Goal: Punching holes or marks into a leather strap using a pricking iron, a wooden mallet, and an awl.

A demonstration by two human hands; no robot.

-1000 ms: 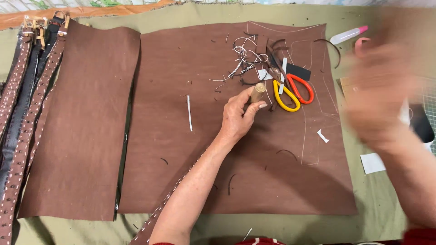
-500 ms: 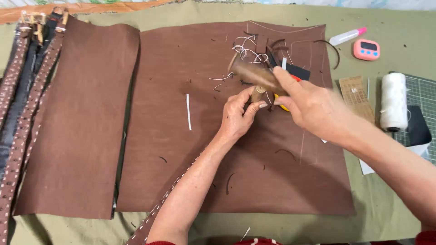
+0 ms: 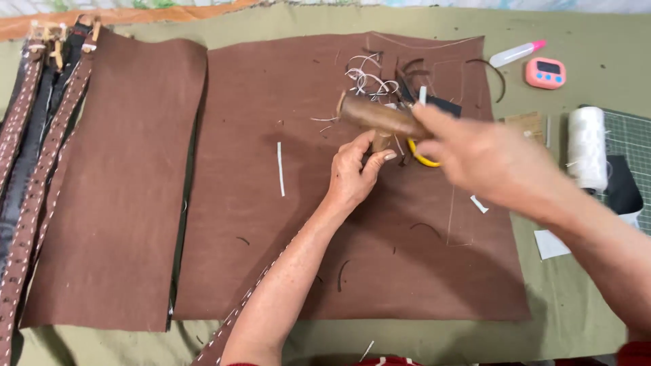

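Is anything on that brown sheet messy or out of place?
Mostly tidy. A tangle of pale thread scraps is heaped at the top of the brown sheet, and small dark offcuts lie scattered lower down. The right hand is motion-blurred, gripping a wooden mallet.

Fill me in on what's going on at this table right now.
A person works over a large brown leather sheet on a green-covered table. The left hand pinches a small wooden-handled tool upright on the leather, while the right hand swings a brown wooden mallet just above it. Yellow-handled scissors and thread scraps lie behind the hands. Studded belts lie at the far left, a white thread spool and pink timer at right.
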